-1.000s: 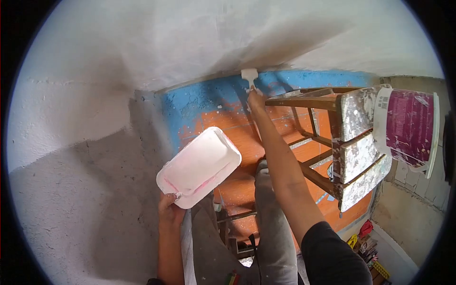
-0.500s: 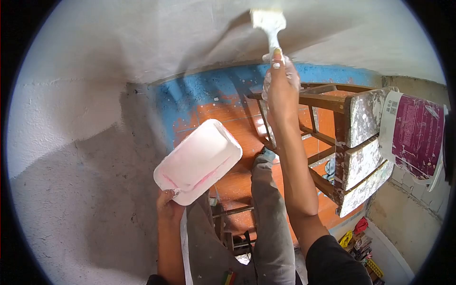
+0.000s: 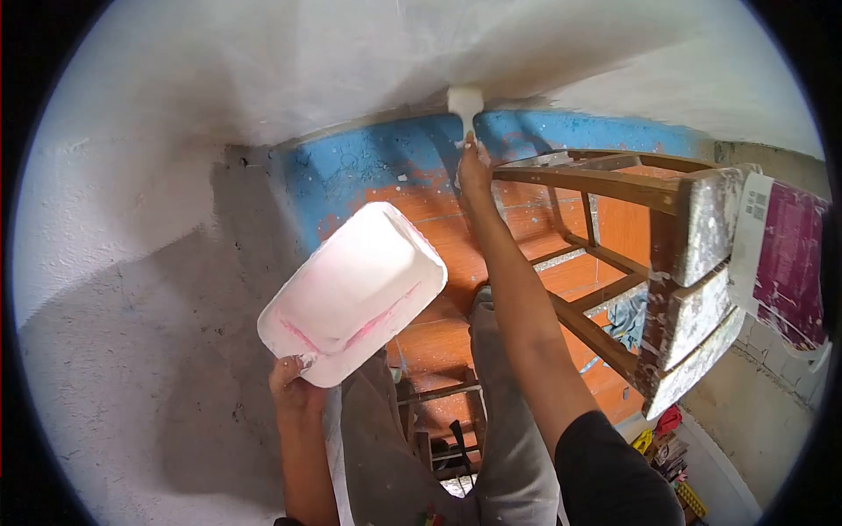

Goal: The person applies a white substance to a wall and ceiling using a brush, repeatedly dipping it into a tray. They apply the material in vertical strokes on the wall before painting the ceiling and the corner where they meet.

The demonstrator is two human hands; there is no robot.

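My left hand grips the near corner of a white paint tray, its thumb over the rim. Pink streaks run along the tray's inner edges. Stretched out ahead, my right hand is closed round the handle of a paintbrush smeared with white paint. The broad brush head lies over the lower edge of the pale wall, just above the blue band. Paint also marks the fingers of this hand.
At the right stands a paint-spattered wooden stool with a purple-and-white bucket on it. A grey, partly painted wall rises at the left. Orange floor tiles lie below, and assorted items sit at the lower right.
My right hand has brought the brush down and slightly left, from higher on the wall to its lower edge. The tray has shifted a little left and nearer to me.
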